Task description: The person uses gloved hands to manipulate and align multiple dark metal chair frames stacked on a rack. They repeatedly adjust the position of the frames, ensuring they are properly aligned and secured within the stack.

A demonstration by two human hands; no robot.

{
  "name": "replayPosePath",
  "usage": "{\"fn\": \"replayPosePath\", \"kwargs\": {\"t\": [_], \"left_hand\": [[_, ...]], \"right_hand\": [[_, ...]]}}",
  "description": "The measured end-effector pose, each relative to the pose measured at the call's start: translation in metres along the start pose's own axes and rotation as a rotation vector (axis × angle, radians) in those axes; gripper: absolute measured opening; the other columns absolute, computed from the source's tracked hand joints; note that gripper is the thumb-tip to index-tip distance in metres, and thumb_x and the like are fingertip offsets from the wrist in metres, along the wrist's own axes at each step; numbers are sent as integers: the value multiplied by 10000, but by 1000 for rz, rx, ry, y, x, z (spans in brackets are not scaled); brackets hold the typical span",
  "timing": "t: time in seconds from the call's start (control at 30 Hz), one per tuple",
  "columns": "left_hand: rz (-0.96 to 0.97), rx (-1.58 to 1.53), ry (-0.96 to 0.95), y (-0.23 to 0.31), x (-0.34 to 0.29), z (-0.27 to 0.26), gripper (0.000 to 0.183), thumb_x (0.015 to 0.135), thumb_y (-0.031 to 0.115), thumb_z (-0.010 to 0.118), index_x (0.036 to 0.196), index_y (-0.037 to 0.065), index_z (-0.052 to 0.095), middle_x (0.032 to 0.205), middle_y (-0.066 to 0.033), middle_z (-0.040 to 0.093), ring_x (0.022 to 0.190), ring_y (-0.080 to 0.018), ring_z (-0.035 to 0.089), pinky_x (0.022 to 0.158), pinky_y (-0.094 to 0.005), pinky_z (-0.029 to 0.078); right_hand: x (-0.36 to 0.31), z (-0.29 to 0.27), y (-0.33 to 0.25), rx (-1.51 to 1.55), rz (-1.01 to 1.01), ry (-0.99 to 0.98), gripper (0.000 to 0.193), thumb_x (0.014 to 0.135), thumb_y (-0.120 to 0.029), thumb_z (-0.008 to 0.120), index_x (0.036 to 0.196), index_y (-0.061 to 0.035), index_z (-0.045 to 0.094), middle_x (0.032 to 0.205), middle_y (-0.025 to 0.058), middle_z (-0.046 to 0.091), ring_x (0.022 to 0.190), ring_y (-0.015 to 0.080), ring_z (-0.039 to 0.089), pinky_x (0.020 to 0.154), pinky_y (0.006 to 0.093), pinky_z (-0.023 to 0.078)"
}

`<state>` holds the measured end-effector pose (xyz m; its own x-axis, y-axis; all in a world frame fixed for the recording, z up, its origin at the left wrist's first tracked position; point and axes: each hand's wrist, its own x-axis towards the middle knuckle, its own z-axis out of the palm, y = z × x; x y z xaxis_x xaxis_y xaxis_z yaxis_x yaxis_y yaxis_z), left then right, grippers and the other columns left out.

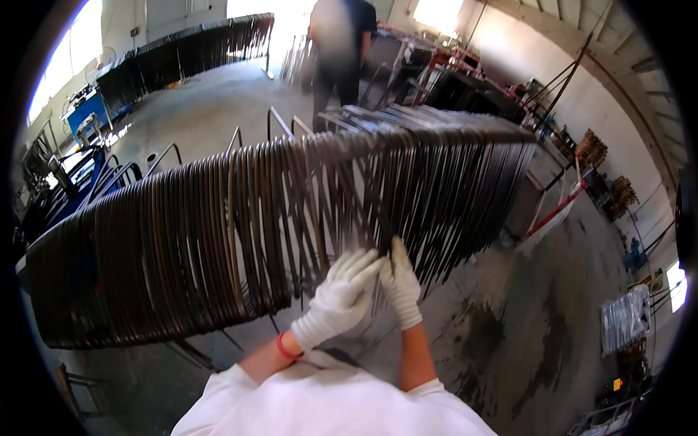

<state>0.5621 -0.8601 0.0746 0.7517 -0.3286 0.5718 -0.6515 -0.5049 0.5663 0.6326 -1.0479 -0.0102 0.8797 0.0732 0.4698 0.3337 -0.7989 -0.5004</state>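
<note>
A long row of bent dark metal tubes (196, 240) hangs side by side in front of me, curved at the top, their legs pointing down. At the row's near side, around its middle, are both my hands in white gloves. My left hand (340, 299) is open, its fingers stretched toward the right and slightly blurred. Just beside it, my right hand (401, 285) has its fingers close together at the lower part of a slanting dark metal tube and looks closed on it; its fingertips are partly hidden. Several tubes near the middle hang crooked and apart from their neighbours.
Beyond the row stands a person (340, 51) in dark clothes. Another rack of dark tubes (189, 54) is at the far left, near a blue machine (87, 112). A red bar (560, 207) slants at the right. A wrapped silvery bundle (625, 320) lies farther right.
</note>
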Motion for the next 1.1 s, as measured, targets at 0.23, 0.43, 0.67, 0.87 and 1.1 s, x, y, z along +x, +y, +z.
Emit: {"fn": "replayPosePath", "kwargs": {"t": [0.23,0.43,0.67,0.87,1.1], "left_hand": [[-418,-1105,-39,2,-31,-39,523,909,133,511,1407,2,416,1456,-112,421,1374,-216,347,1139,-343,237],[-565,-1251,116,4,-73,-57,694,878,417,583,1371,-51,440,1428,-180,444,1359,-264,380,1157,-382,198],[-485,-850,182,23,-88,-79,543,896,242,576,1372,2,472,1418,-118,471,1363,-220,366,1151,-372,200],[-280,-433,185,15,-93,-90,363,920,120,528,1261,13,588,1308,-116,578,1303,-244,461,1145,-417,248],[-252,-1458,404,-4,-96,-81,804,932,582,399,1448,-25,294,1485,-206,333,1401,-301,296,1175,-433,179]], "right_hand": [[-18,-43,-68,666,173,-75,528,946,-144,453,1449,-42,331,1469,99,400,1241,250,497,978,326,450],[-62,9,-64,2275,579,-633,587,910,130,278,1472,-35,251,1550,77,236,1382,215,328,1128,324,345],[-52,-28,-139,1127,34,-515,519,926,-117,551,1413,-6,410,1324,131,556,1243,158,495,1023,260,370],[-46,-17,-147,1120,83,-481,428,923,-31,527,1350,-18,503,1204,109,630,1140,170,569,1007,291,398],[-32,-5,-157,1804,345,-623,658,938,-430,546,1427,-25,372,1368,148,507,1295,258,458,1125,411,302]]}}
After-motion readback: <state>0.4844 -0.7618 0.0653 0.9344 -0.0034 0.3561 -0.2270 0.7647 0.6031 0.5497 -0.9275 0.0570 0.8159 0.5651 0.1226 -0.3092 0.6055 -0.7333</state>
